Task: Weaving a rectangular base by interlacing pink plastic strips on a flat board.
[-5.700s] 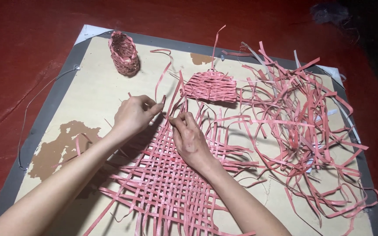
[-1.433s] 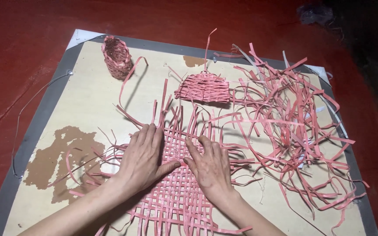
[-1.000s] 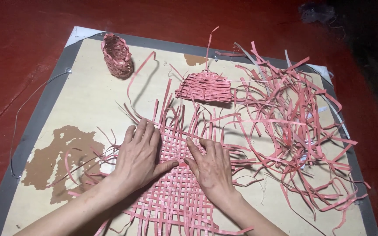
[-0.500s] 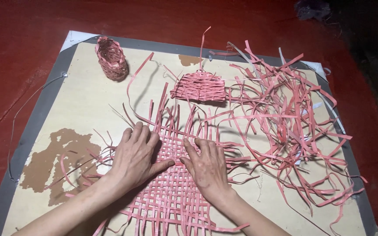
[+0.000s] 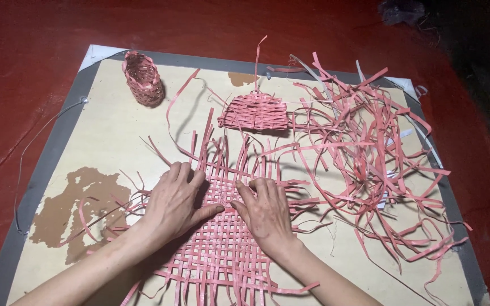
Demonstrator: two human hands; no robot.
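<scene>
Pressing flat, open left hand [image 5: 174, 204] and right hand [image 5: 265, 212] cover the woven mat [image 5: 222, 255].

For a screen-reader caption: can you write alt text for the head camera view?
Both hands, left hand and right hand, press flat on a half-woven pink strip mat on a tan board. Loose pink strips lie right; a small woven basket and woven piece sit beyond.

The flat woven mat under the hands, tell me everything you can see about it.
The woven mat is a flat, open lattice of thin pink strips, paper or cane by the look of it, crossed over and under. Loose strip ends stick out from every edge, longest at the far side. It lies flat on the tan board. The left hand and right hand press palms down on its far half, thumbs nearly meeting. Its near edge runs out of view.
</scene>
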